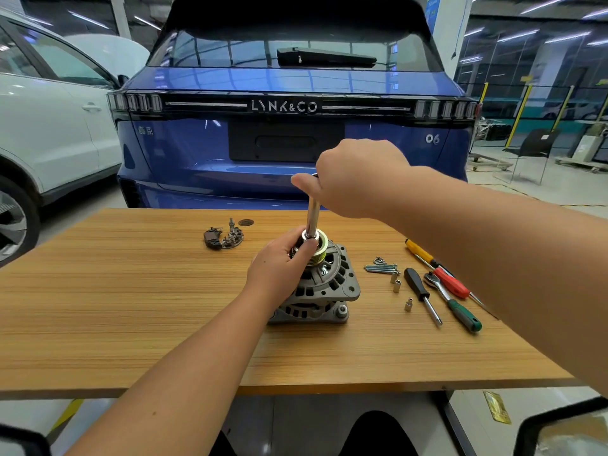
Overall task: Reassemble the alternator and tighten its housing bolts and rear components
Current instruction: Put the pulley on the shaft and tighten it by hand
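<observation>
Head view: the alternator [324, 287] is standing pulley-up at the centre of the wooden counter [131, 307]. The left hand [283, 268] is gripping the pulley [320, 250], fingers curled round it. The right hand [357, 179] is closed round the top of a chrome socket extension [312, 218] standing upright on the pulley. At 12 o'clock, the blue car [296, 133] is showing "LYNK&CO" and "06".

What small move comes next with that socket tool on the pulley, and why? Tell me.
Probably turn the chrome tool with the right hand: it stands upright in the pulley, which the left hand grips to stop it spinning.
</observation>
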`<action>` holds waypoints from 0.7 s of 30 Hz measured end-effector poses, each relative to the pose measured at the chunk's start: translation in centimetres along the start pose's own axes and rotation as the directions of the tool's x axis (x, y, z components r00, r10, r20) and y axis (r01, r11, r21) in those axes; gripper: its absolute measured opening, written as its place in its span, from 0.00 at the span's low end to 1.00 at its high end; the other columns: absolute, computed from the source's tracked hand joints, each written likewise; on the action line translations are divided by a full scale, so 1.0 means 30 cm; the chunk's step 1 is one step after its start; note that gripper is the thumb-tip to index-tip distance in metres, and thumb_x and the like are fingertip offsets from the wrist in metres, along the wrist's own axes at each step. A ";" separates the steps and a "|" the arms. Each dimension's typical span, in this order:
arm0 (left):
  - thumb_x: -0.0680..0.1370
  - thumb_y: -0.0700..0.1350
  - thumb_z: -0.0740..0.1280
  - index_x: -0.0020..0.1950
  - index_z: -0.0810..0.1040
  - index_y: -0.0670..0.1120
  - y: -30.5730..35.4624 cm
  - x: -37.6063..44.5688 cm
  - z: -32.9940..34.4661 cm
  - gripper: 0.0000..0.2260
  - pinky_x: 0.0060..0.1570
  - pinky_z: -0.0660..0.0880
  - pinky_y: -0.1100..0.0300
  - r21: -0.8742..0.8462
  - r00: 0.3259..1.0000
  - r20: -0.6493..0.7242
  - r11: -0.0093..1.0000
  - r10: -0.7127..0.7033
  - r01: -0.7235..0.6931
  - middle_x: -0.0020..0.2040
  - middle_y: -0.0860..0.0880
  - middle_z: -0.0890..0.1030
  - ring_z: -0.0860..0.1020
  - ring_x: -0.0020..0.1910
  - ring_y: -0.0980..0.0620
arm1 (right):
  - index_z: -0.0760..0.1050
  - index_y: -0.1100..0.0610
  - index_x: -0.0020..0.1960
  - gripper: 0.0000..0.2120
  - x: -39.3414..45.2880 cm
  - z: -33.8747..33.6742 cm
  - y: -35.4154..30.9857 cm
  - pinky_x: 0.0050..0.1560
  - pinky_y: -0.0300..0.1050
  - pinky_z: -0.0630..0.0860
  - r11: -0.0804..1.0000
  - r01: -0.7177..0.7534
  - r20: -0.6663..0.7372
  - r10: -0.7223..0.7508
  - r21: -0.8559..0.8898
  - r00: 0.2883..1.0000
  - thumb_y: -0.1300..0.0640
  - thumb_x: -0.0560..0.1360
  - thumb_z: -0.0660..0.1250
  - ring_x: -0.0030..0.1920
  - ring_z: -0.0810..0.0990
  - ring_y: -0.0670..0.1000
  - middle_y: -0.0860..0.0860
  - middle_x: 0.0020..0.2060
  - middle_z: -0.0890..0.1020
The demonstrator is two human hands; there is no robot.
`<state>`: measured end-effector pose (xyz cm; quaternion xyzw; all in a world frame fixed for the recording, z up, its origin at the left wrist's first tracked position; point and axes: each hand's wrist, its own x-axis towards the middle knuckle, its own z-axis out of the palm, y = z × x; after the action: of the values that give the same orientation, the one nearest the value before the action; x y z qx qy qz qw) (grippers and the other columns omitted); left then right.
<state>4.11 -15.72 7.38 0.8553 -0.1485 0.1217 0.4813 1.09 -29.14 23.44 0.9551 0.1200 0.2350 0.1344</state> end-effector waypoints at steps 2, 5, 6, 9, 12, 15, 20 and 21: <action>0.82 0.61 0.58 0.70 0.71 0.67 0.000 0.000 0.000 0.16 0.62 0.73 0.41 0.004 1.000 0.003 1.000 0.001 -0.001 0.57 0.65 0.80 0.76 0.61 0.56 | 0.73 0.54 0.41 0.29 -0.001 -0.002 0.008 0.30 0.43 0.62 0.997 0.011 0.020 -0.012 0.073 1.000 0.32 0.81 0.50 0.31 0.72 0.50 0.49 0.32 0.74; 0.81 0.63 0.58 0.68 0.71 0.69 -0.003 0.000 0.000 0.15 0.61 0.74 0.42 -0.002 1.000 0.010 1.000 -0.004 0.004 0.57 0.64 0.80 0.77 0.60 0.56 | 0.74 0.51 0.59 0.17 -0.001 -0.023 0.023 0.32 0.44 0.65 0.967 0.162 0.102 -0.184 0.199 0.978 0.40 0.83 0.57 0.36 0.73 0.47 0.46 0.38 0.74; 0.81 0.63 0.58 0.67 0.71 0.70 -0.004 0.001 0.000 0.14 0.60 0.75 0.42 -0.003 1.000 0.009 1.000 -0.005 0.005 0.56 0.64 0.81 0.77 0.59 0.56 | 0.74 0.52 0.62 0.14 0.002 -0.032 0.027 0.33 0.44 0.67 0.957 0.201 0.121 -0.229 0.207 0.966 0.44 0.84 0.58 0.37 0.73 0.47 0.46 0.39 0.74; 0.82 0.63 0.59 0.69 0.71 0.68 -0.007 0.001 0.002 0.16 0.59 0.75 0.42 -0.007 1.000 0.005 1.000 -0.014 0.014 0.56 0.63 0.81 0.77 0.58 0.56 | 0.77 0.55 0.58 0.13 0.013 -0.039 0.032 0.35 0.45 0.70 0.965 0.221 0.141 -0.240 0.141 0.960 0.49 0.85 0.58 0.37 0.75 0.51 0.50 0.41 0.78; 0.83 0.62 0.59 0.70 0.72 0.67 -0.007 0.002 0.003 0.16 0.59 0.75 0.43 -0.004 1.000 0.003 1.000 -0.012 0.012 0.56 0.64 0.81 0.77 0.58 0.57 | 0.75 0.55 0.45 0.19 0.022 -0.030 0.026 0.31 0.45 0.66 0.991 0.132 0.114 -0.135 0.031 0.984 0.42 0.84 0.56 0.33 0.74 0.52 0.51 0.35 0.77; 0.83 0.61 0.59 0.72 0.71 0.66 -0.002 0.001 0.001 0.17 0.62 0.74 0.43 -0.003 1.000 0.000 1.000 -0.018 0.018 0.60 0.63 0.80 0.76 0.61 0.56 | 0.71 0.54 0.34 0.29 0.025 -0.012 0.001 0.29 0.43 0.63 0.999 0.017 0.026 -0.016 -0.037 1.000 0.35 0.82 0.52 0.28 0.73 0.52 0.50 0.29 0.74; 0.83 0.60 0.60 0.73 0.71 0.65 -0.002 0.003 0.000 0.18 0.64 0.73 0.42 0.001 1.000 -0.003 1.000 -0.022 0.022 0.61 0.62 0.80 0.76 0.63 0.55 | 0.73 0.52 0.48 0.23 0.018 -0.011 0.010 0.31 0.43 0.62 0.992 0.071 0.053 -0.077 0.107 0.996 0.33 0.81 0.55 0.33 0.73 0.49 0.48 0.35 0.74; 0.83 0.60 0.60 0.73 0.71 0.64 -0.002 0.002 0.000 0.18 0.64 0.73 0.42 0.003 1.000 -0.003 1.000 -0.021 0.021 0.61 0.62 0.80 0.76 0.63 0.55 | 0.73 0.51 0.53 0.19 0.017 -0.023 0.018 0.31 0.43 0.62 0.983 0.117 0.060 -0.127 0.140 0.990 0.36 0.81 0.57 0.34 0.73 0.48 0.47 0.37 0.74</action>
<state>4.20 -15.68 7.35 0.8572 -0.1387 0.1181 0.4817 1.29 -29.35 24.42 0.9605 0.1893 0.1847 0.0871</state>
